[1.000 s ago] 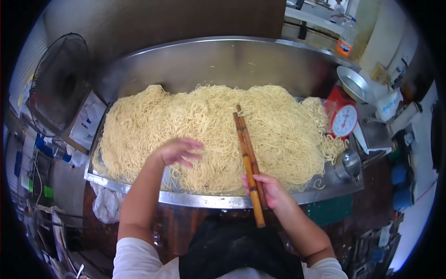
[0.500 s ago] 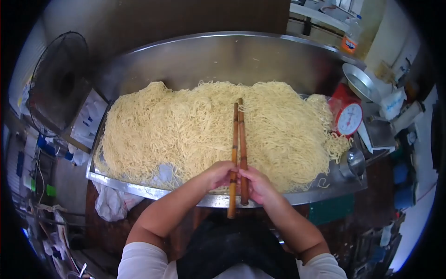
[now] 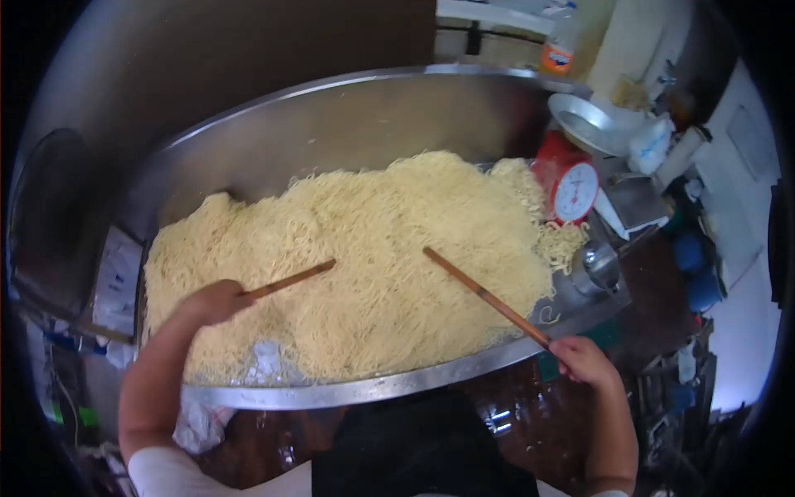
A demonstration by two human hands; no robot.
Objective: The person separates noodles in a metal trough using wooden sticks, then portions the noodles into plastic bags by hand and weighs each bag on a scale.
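A broad heap of pale yellow noodles (image 3: 373,240) covers most of a metal tray (image 3: 414,383) with a tall back wall. My left hand (image 3: 217,301) is closed round a brown wooden stick (image 3: 290,279) over the left part of the heap, the stick's tip pointing right. Beyond the front right rim, my right hand (image 3: 581,359) grips a second, banded wooden stick (image 3: 489,298), which slants up and left so that its far end overlaps the noodles. The two sticks are well apart.
At the tray's right end stand a red dial scale (image 3: 573,192) and a metal bowl (image 3: 598,263). A shallow metal pan (image 3: 588,124) and an orange-labelled bottle (image 3: 559,45) are behind. A fan (image 3: 62,224) stands at the left; a white bag (image 3: 199,424) hangs below the rim.
My hands, together at the front rim before, have moved wide apart. The paired sticks have separated, one in each hand. The view has turned and shifted.
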